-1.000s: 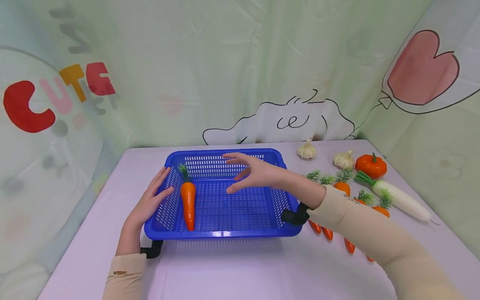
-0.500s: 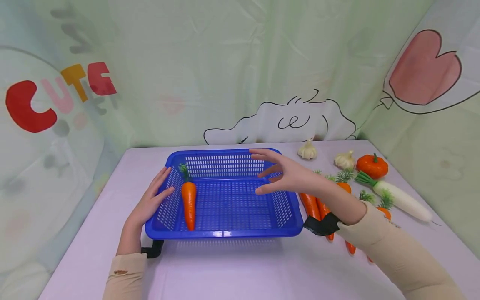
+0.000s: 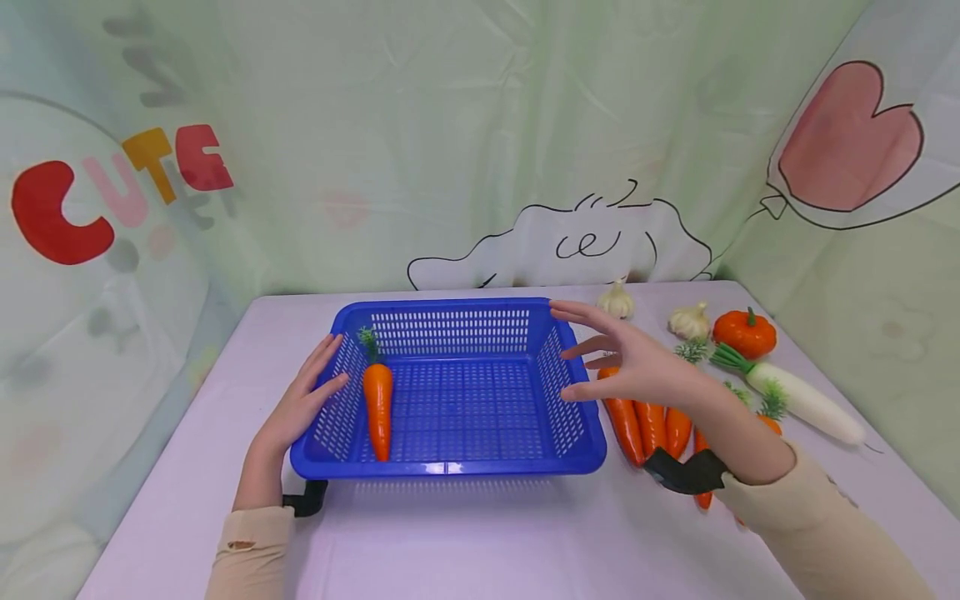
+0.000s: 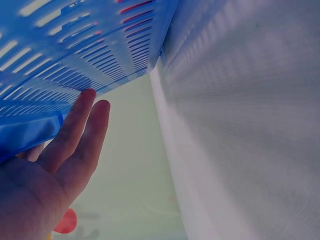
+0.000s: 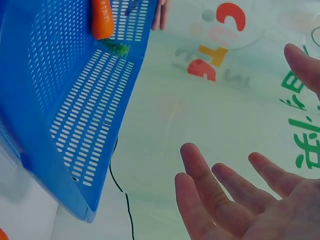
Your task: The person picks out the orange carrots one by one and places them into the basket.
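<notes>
A blue plastic basket (image 3: 453,471) stands on the table, with one orange carrot (image 3: 377,408) lying inside along its left side. My left hand (image 3: 296,400) rests against the basket's left rim; in the left wrist view its extended fingers (image 4: 90,135) lie along the slotted outer wall. My right hand (image 3: 630,358) hovers, fingers spread and holding nothing, above the right rim. Beneath and beside that hand, several more carrots (image 3: 621,421) lie in a row to the right of the basket, partly hidden by the hand and forearm.
At the right of the table lie a white radish (image 3: 806,400) with green leaves and a small orange pumpkin (image 3: 744,333). Two garlic bulbs, one nearer garlic bulb (image 3: 688,321) and one farther garlic bulb (image 3: 617,300), sit toward the back. A printed curtain (image 3: 465,150) hangs behind.
My right hand has moved rightward from above the basket's middle to its right rim, staying spread and without anything in it. My left hand, the basket and its carrot have stayed put.
</notes>
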Tool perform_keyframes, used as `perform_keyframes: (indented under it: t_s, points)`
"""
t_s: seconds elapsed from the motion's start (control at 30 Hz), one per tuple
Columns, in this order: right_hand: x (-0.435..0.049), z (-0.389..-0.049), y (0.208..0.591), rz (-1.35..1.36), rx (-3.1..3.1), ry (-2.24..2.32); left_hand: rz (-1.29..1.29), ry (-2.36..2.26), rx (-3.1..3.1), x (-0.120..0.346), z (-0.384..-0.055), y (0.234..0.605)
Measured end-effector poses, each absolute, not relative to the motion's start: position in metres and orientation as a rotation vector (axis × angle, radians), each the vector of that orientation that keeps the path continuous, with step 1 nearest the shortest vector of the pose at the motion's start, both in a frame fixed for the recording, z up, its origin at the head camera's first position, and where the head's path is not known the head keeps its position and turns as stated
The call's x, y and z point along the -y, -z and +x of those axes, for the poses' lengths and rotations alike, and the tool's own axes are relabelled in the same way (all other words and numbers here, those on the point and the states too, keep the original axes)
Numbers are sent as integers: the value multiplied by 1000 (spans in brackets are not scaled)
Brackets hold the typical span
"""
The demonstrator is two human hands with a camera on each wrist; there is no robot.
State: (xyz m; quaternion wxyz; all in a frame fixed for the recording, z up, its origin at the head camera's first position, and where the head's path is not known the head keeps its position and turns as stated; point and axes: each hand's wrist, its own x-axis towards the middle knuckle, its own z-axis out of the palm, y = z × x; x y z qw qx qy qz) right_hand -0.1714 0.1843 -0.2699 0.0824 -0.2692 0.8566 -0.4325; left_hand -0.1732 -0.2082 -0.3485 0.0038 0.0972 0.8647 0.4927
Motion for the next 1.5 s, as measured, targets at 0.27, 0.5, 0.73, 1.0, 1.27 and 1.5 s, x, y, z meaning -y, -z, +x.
perform_keyframes:
  t_s: [0.27,0.5,0.73,1.0,1.27,1.5]
  points:
    - [-204,-163,273,-767,-2642,1304,297,-1540,-2711,209,-176,351]
    - [-220,-158,277,-764,-2701,1262,293,-1536,-2714,210,-176,351]
    - [-236,-161,293,-738,-2696,1329,288,-1548,-2713,211,-177,354]
    - [-245,-165,319,-579,-2771,1257,270,-1542,-2708,209,-175,352]
    - [-250,-176,343,-454,-2814,1245,271,-1543,-2706,209,-175,352]
    - [-254,-183,358,-385,-2810,1237,269,-1550,-2707,209,-175,352]
